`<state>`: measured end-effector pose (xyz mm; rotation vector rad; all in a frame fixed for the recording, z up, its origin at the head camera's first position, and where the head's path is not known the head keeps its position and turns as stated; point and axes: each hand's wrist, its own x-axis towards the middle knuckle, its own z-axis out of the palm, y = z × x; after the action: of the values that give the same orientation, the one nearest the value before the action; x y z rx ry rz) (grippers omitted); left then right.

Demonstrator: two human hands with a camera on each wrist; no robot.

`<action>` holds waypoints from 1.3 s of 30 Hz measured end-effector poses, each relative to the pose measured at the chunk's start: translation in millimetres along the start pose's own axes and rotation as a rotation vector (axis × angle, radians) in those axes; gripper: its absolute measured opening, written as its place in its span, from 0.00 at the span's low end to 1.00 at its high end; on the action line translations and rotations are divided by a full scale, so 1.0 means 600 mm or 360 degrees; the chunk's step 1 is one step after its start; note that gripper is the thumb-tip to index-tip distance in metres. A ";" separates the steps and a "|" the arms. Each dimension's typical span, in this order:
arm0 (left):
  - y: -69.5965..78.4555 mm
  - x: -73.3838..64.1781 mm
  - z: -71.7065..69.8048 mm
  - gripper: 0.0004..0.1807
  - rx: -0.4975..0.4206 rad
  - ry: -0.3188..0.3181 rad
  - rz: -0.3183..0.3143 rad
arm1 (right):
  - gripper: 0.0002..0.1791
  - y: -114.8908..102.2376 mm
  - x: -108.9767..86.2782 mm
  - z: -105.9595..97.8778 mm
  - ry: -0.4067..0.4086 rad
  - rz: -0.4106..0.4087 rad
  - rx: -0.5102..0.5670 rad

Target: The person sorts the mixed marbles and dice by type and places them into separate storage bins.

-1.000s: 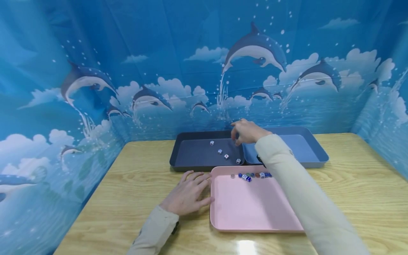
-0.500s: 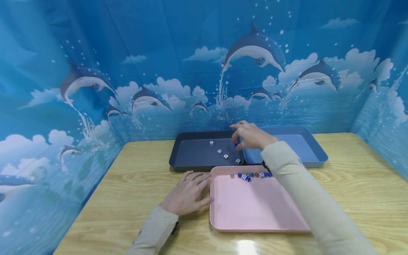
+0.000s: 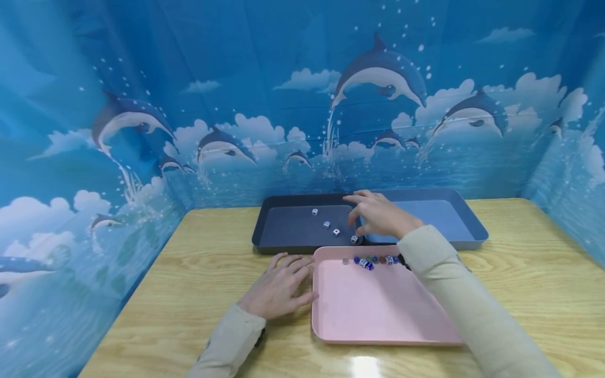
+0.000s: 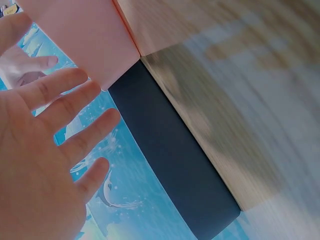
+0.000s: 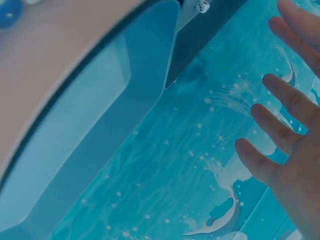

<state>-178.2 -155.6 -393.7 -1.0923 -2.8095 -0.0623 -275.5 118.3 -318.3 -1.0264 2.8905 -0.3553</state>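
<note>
My right hand (image 3: 382, 214) hovers over the border between the black tray (image 3: 288, 241) and the blue tray (image 3: 465, 231), fingers apart and holding nothing visible. Just beyond its index finger, a small dark die (image 3: 350, 212) in the black tray is mostly hidden. Several white dice lie in that tray, among them one die (image 3: 336, 232) near the middle and another die (image 3: 354, 239) by the right wall. My left hand (image 3: 279, 287) rests on the table with fingertips at the left rim of the pink tray (image 3: 378, 336); the left wrist view shows its fingers (image 4: 70, 107) spread.
Along the pink tray's far side sits a row of glass marbles (image 3: 356, 260) and dice, including a blue die (image 3: 369, 266) and a white die (image 3: 389, 260). A dolphin-print curtain (image 3: 283, 79) encloses the wooden table (image 3: 189, 294) at the back and sides.
My right hand has drawn back rightward and nearer, its fingers loosening from a pinch. The blue die seen at its fingertips half a second ago now lies in the black tray. My left hand stays put.
</note>
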 end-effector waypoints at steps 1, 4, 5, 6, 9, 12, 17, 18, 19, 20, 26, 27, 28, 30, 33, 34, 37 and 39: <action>0.000 0.000 0.000 0.32 0.0007 -0.0009 -0.0005 | 0.08 0.000 -0.004 0.002 0.0003 -0.0012 -0.0003; 0.001 0.001 -0.001 0.32 0.0015 -0.0018 -0.0009 | 0.08 0.003 -0.016 0.012 0.0013 -0.0057 -0.0027; 0.001 0.002 -0.001 0.32 0.0019 -0.0020 -0.0011 | 0.09 0.005 -0.019 0.015 0.0013 -0.0069 -0.0038; 0.001 0.002 0.000 0.32 0.0025 -0.0022 -0.0012 | 0.09 0.006 -0.023 0.018 0.0015 -0.0080 -0.0042; 0.002 0.003 -0.001 0.32 0.0029 -0.0030 -0.0013 | 0.08 0.009 -0.031 0.028 0.0011 -0.0078 -0.0025; 0.002 0.003 -0.001 0.33 0.0031 -0.0027 -0.0008 | 0.03 0.010 -0.037 0.038 0.0020 -0.0088 -0.0003; 0.003 0.003 -0.002 0.32 0.0030 -0.0026 -0.0014 | 0.04 0.012 -0.043 0.053 0.0050 -0.0169 -0.0049; 0.003 0.003 -0.002 0.32 0.0027 -0.0030 -0.0017 | 0.04 0.012 -0.044 0.056 0.0055 -0.0186 -0.0061; 0.003 0.003 -0.003 0.32 0.0025 -0.0034 -0.0021 | 0.04 0.012 -0.045 0.057 0.0054 -0.0193 -0.0068; 0.003 0.003 -0.003 0.32 0.0023 -0.0040 -0.0025 | 0.04 0.013 -0.046 0.059 0.0050 -0.0199 -0.0073; 0.003 0.002 -0.003 0.33 0.0029 -0.0058 -0.0046 | 0.06 0.010 -0.049 0.067 -0.0008 -0.0185 -0.0088; 0.003 0.002 -0.002 0.33 0.0029 -0.0057 -0.0045 | 0.07 0.010 -0.049 0.068 -0.0020 -0.0176 -0.0095; 0.003 0.002 -0.002 0.33 0.0029 -0.0056 -0.0045 | 0.08 0.009 -0.049 0.070 -0.0038 -0.0164 -0.0097; 0.003 0.002 -0.002 0.33 0.0028 -0.0059 -0.0049 | 0.09 0.008 -0.049 0.074 -0.0059 -0.0161 -0.0104; 0.003 0.002 -0.001 0.33 0.0025 -0.0050 -0.0046 | 0.08 0.009 -0.049 0.082 -0.0064 -0.0175 -0.0133; 0.003 0.002 -0.001 0.33 0.0024 -0.0046 -0.0047 | 0.07 0.010 -0.049 0.085 -0.0059 -0.0186 -0.0145; 0.003 0.002 0.000 0.32 0.0015 -0.0031 -0.0040 | 0.06 0.012 -0.048 0.093 -0.0042 -0.0207 -0.0184; 0.003 0.002 0.000 0.32 0.0013 -0.0029 -0.0041 | 0.06 0.013 -0.047 0.097 -0.0045 -0.0209 -0.0194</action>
<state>-178.0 -153.6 -393.4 -1.0604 -2.8379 -0.0438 -251.1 130.5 -377.3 -1.2328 2.8577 -0.1706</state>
